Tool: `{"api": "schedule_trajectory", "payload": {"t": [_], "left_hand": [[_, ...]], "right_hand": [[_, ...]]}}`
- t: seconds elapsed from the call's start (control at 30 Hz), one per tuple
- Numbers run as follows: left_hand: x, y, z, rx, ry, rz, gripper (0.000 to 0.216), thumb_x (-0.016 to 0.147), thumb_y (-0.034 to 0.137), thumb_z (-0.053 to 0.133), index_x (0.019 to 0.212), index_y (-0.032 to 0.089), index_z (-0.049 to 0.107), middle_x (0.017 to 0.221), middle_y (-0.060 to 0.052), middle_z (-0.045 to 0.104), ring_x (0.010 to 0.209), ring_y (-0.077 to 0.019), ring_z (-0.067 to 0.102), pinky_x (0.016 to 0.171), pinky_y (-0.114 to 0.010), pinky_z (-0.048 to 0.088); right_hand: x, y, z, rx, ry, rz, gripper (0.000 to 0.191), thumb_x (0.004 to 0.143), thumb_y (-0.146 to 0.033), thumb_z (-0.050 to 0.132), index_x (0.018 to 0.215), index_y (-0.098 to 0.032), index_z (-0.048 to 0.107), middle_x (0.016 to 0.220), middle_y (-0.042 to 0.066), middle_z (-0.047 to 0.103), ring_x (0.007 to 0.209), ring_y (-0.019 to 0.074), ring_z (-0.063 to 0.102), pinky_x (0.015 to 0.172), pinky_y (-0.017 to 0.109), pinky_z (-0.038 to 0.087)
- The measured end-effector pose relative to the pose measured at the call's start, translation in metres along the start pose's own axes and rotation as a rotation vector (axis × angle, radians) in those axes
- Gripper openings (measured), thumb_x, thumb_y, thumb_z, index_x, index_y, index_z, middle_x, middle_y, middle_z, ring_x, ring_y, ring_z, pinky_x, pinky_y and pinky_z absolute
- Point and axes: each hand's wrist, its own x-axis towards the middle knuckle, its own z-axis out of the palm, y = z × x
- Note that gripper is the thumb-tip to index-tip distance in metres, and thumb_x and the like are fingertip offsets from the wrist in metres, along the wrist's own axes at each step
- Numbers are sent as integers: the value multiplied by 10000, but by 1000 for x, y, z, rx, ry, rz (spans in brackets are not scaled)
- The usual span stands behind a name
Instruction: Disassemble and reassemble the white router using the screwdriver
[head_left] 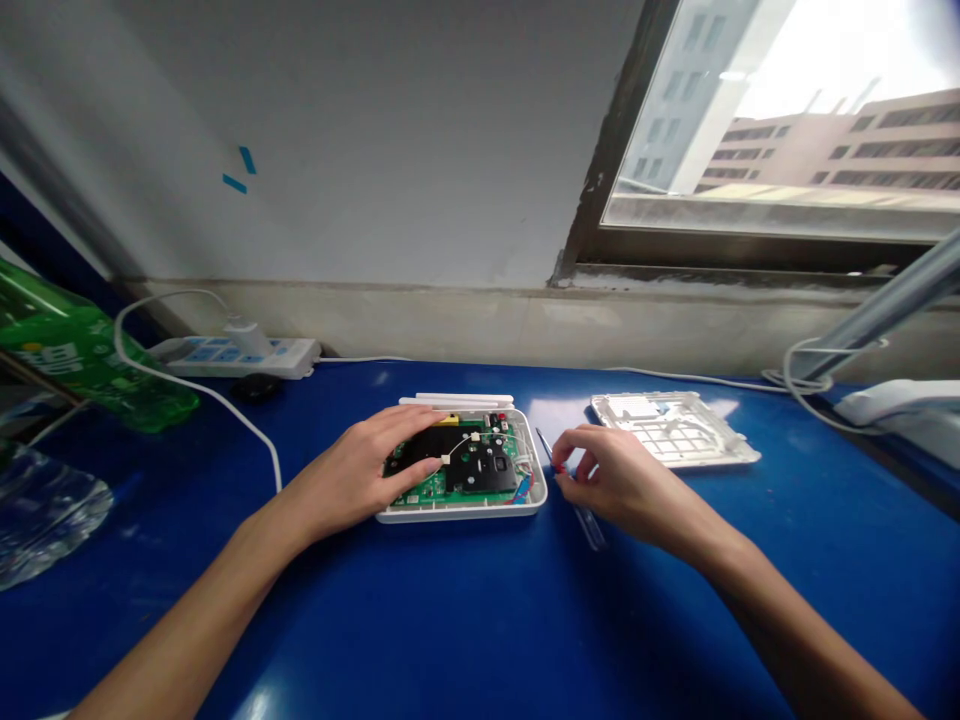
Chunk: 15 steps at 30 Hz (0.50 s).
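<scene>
My left hand (pixel 352 470) lies across a green circuit board (pixel 480 470) with a black cover, and its fingertips come close to a small white wire connector (pixel 446 458). The board sits in a white plastic housing base (pixel 457 513). Two white antenna strips (pixel 456 400) lie behind the base. My right hand (pixel 622 480) pinches a slim screwdriver (pixel 586 524) with a clear handle, just right of the base. Its fingers hide the tool's middle. A white lattice-ribbed housing cover (pixel 675 430) lies beyond my right hand.
All this lies on a blue table (pixel 480 620). At the left stand a green bottle (pixel 75 350), a power strip (pixel 232 357) with a plugged-in white cable, and a clear plastic bottle (pixel 37 510). A metal arm (pixel 885 300) and a white object (pixel 900 400) are at the right.
</scene>
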Motion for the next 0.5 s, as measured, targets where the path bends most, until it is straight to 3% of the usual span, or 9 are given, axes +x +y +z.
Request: {"api": "schedule_trajectory", "payload": {"t": [0.13,0.23,0.33,0.43,0.5], "left_hand": [[2,4,2,44,64,-6,482,989,458,622,1429,266,578,1468,-56,603,1406,-290,492,1195,-511,398],[5,19,4,10,195,0,406,977,404,654,1350,245,651,1409,-64,647,1408,-303,466,1184,-531,397],[10,43,9,-273,314,-85,279,986,345,653,1241,249,708,1268,-42,724,1206,-233,636,1096,-427,497],[16,64,13,-754,279,-240,281,976,345,672,1244,262,694,1074,-10,780,935,-158,736,865,-279,603],[18,71,14,-913,268,-280,217,921,312,744,1124,234,734,897,11,786,785,-127,736,735,-204,596]], "right_hand": [[0,0,0,243,110,46,92,827,-258,676,898,-200,671,660,7,686,584,171,664,524,258,480],[-1,-2,0,356,351,-110,190,874,-332,703,1001,-199,655,774,33,722,662,181,691,569,279,530],[-5,-13,6,298,455,-372,165,911,-265,700,1065,-219,661,917,42,742,776,170,703,688,293,565],[-10,-26,15,227,429,-544,199,921,-177,695,1108,-233,653,951,18,743,806,142,705,739,268,567],[-12,-30,20,205,407,-607,256,925,-148,695,1156,-235,628,976,12,742,847,136,716,777,257,572]]}}
